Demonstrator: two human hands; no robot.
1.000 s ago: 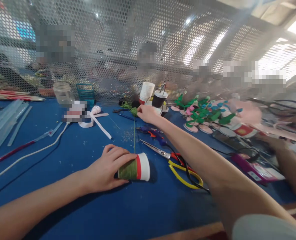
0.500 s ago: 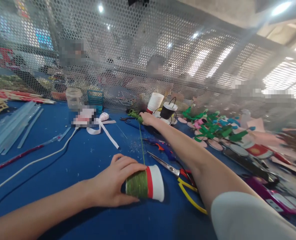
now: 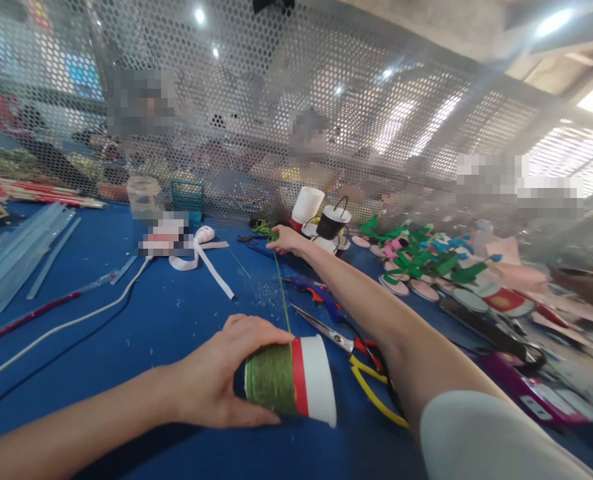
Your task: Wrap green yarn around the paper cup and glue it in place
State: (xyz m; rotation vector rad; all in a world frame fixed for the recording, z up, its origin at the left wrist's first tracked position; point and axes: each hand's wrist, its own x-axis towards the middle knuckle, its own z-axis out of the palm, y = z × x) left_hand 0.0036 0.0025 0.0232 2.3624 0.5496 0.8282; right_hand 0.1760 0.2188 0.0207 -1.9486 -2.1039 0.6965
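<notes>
My left hand (image 3: 216, 377) wraps round a paper cup (image 3: 317, 380) lying on its side, its mouth to the right. Green yarn (image 3: 271, 380) is wound round the cup's body, beside a red band and a bare white end. A single strand runs from the cup up the table to my right hand (image 3: 289, 241), stretched far forward. Its fingers close on the green yarn at a loose tangle (image 3: 262, 228), partly hidden behind them. Scissors (image 3: 346, 343) with yellow and red handles lie right of the cup, partly under my right arm.
White ribbon (image 3: 203, 253), a clear jar (image 3: 145, 197) and a teal wire basket (image 3: 187, 200) stand back left. Glue sticks (image 3: 31, 253) and a white cable (image 3: 86, 303) lie left. Decorated cups (image 3: 333, 221), a blue glue gun (image 3: 321, 293) and green paper leaves (image 3: 426, 257) are right. A perforated screen (image 3: 246, 87) stands behind.
The cup in my left hand has turned and tilted slightly, its mouth a little lower and nearer. My right hand has shifted slightly on the yarn at the back. The view has moved a little.
</notes>
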